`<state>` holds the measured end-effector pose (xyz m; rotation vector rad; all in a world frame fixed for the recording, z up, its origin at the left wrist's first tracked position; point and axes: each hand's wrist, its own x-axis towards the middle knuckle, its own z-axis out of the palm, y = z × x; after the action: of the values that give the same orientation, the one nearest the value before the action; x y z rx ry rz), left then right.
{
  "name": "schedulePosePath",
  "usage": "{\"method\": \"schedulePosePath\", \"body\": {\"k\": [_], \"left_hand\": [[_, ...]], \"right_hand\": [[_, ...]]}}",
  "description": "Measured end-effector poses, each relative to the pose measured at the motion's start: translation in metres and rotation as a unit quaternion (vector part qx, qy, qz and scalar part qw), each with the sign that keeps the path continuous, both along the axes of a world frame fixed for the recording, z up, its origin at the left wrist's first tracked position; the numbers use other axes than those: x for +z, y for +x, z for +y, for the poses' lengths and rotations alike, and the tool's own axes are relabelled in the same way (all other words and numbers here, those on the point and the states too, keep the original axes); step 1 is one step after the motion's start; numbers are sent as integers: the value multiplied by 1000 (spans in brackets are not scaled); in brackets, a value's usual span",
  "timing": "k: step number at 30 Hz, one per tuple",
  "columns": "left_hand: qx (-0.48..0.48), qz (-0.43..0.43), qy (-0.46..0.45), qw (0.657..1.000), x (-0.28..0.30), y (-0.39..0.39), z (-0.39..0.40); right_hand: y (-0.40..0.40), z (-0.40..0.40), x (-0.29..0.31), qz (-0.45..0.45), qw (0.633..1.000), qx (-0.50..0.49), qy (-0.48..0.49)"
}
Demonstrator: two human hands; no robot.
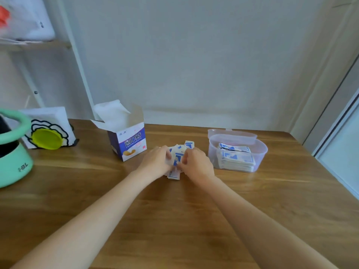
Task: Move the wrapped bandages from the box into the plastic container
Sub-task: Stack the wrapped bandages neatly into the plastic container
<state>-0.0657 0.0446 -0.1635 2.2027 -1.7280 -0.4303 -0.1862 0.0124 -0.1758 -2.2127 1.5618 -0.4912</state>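
box [127,139]: sits on the table [174,220] with its flaps up and open, so it looks already emptied out, though the inside can't be seen from this angle

pile [177,158]: loose wrapped bandages, white with blue print, lying on the table just right of the box, between it and the tub. Probably tipped out here so they can be squared up before going in

left hand [155,159]: on the pile's left edge, right of the box, fingers curled in around the packets and holding that side of the bunch

right hand [195,164]: on the pile's right edge, further right of the box, fingertips pinching the top packets. The two hands face each other, which looks like herding the loose ones into one stack rather than lifting yet

tub [238,152]: clear plastic, well right of the box, lid flipped back behind it so the top is open. A neat stack of bandages [236,158] already lies flat inside, so the job seems partly done

stage: gathering, pile not yet in the tub

next bit: guessing the bunch gets lifted right and laid on the stack. Slippery little packets, so a few may slide out of a loose grip

other stuff: left of the box there's a mint green pot [13,150] at the edge and a white bag [48,131] with a yellow-green disc on it, both well clear of the hands
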Motion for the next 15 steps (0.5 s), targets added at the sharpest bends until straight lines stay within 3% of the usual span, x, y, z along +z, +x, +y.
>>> {"method": "schedulePosePath", "body": {"k": [3, 7, 11, 15], "left_hand": [[14, 131, -19, 991, -3, 8, 3], [27, 303, -28, 952, 2, 12, 9], [36, 302, -16, 952, 3, 13, 10], [58, 292, 17, 954, 0, 12, 10]], "right_hand": [[-9, 2, 0, -89, 996, -5, 31], [-17, 8, 6, -118, 991, 16, 60], [-25, 9, 17, -108, 988, 61, 96], [-28, 13, 26, -42, 989, 112, 90]]}}
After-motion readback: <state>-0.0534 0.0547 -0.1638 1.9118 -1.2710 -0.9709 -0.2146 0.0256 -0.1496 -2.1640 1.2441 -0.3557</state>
